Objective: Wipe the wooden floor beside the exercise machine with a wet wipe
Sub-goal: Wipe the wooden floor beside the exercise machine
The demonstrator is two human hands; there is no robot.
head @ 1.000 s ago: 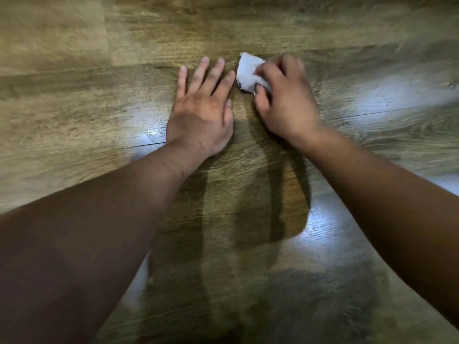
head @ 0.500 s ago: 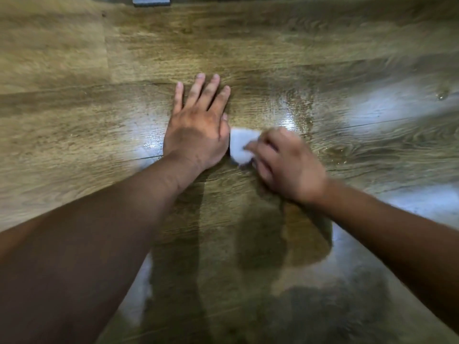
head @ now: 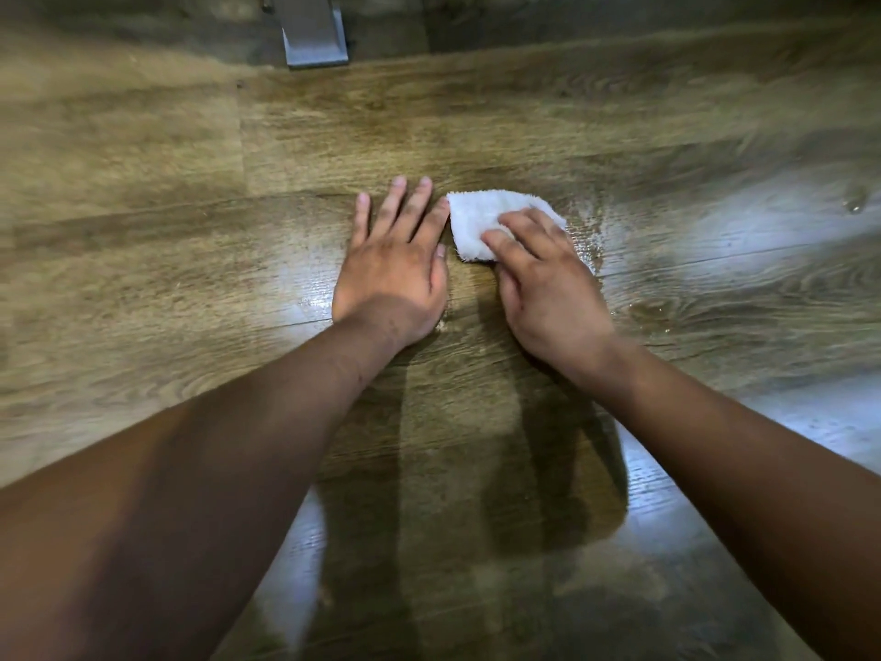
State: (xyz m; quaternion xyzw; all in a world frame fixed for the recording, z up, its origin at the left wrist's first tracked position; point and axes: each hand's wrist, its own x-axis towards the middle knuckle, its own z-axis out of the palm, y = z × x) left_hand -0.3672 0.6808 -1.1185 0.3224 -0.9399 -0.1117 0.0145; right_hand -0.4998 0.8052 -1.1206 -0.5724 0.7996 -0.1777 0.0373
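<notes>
A white wet wipe [head: 479, 217] lies spread flat on the wooden floor [head: 190, 279], a little above the middle of the view. My right hand [head: 548, 288] presses down on the wipe's right half with its fingers laid over it. Just to the left, my left hand [head: 393, 269] rests flat on the floor with straight, spread fingers, its index fingertip almost touching the wipe's corner. A damp, speckled streak [head: 589, 231] shows on the boards right of the wipe.
A grey metal foot of the exercise machine [head: 314, 38] stands on the floor at the top edge, left of centre, with dark shadow behind it. Glossy patches of reflected light lie to the right. A small wet spot [head: 853, 205] sits at far right.
My right hand first dragged the wipe toward me, then pushed it away again beside my left fingertips. The wipe now lies flatter. My left hand stayed planted. The view tilted up, revealing the machine foot.
</notes>
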